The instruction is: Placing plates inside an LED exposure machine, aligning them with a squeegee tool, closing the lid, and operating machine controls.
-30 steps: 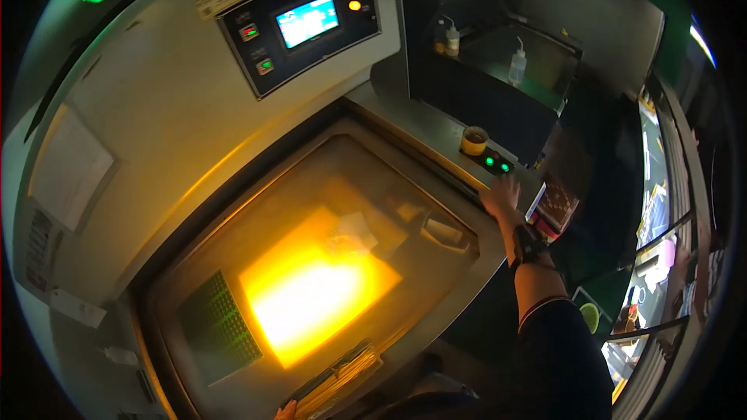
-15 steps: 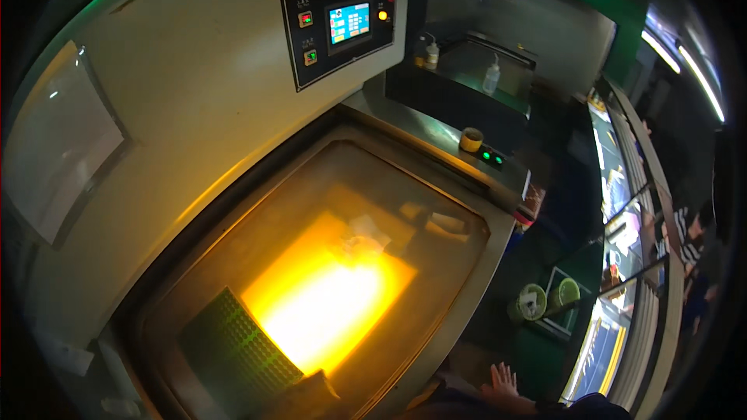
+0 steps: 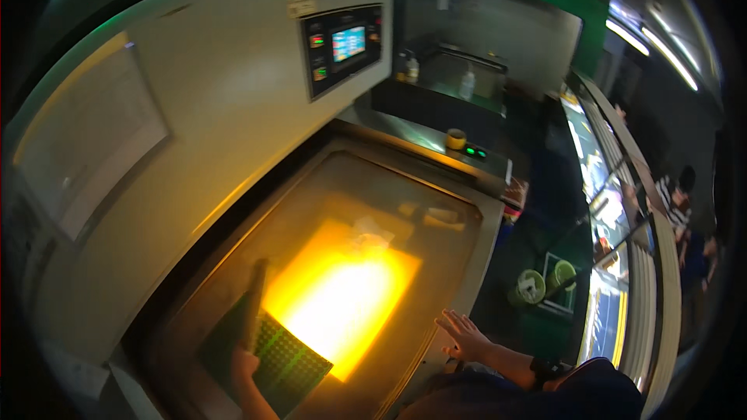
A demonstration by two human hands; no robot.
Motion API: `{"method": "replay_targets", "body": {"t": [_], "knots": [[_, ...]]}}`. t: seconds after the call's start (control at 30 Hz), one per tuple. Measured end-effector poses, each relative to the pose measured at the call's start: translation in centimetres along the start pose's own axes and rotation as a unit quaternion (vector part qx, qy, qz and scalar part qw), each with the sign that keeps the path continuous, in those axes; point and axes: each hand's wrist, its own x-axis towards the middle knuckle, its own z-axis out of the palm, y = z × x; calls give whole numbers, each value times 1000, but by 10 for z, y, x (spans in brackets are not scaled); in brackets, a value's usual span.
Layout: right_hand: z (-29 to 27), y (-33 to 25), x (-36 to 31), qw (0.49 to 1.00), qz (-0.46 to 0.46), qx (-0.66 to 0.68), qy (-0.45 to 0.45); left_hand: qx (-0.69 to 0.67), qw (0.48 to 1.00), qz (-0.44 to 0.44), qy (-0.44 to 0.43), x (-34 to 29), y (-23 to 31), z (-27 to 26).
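Note:
My left hand [image 3: 245, 364] is closed around the lower end of a dark narrow tool [image 3: 254, 307], blurred, which points away from me. The tool crosses the left part of a dark green sheet [image 3: 294, 364] with a grid of small marks; whether it touches the sheet I cannot tell. That sheet lies at the near left of the framed work surface [image 3: 233, 260], beside a glaring yellow-white lit patch [image 3: 342, 307]. My right hand [image 3: 464, 336] is open and empty, fingers spread, over the surface's right edge. A dark band [image 3: 548, 371] circles the right wrist.
A large pale machine housing [image 3: 210, 109] with a control panel [image 3: 347, 45] rises at the left and back. A tape roll [image 3: 456, 139] sits on the far ledge near green-lit buttons [image 3: 476, 152]. Green containers [image 3: 531, 286] stand at right. A person [image 3: 678, 201] is beyond the bright shelving.
My left hand has come into view with the dark tool, over the green sheet. My right hand has moved left and forward to the surface's edge. The whole view has shifted slightly.

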Motion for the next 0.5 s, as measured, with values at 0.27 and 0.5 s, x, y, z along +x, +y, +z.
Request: {"method": "replay_targets", "body": {"t": [0.27, 0.5], "knots": [[-32, -66, 67, 936, -317, -127, -87, 17, 945, 217, -244, -236, 2, 108], [15, -51, 102, 875, -448, -120, -142, 118, 983, 80, -113, -320, 99, 120]]}}
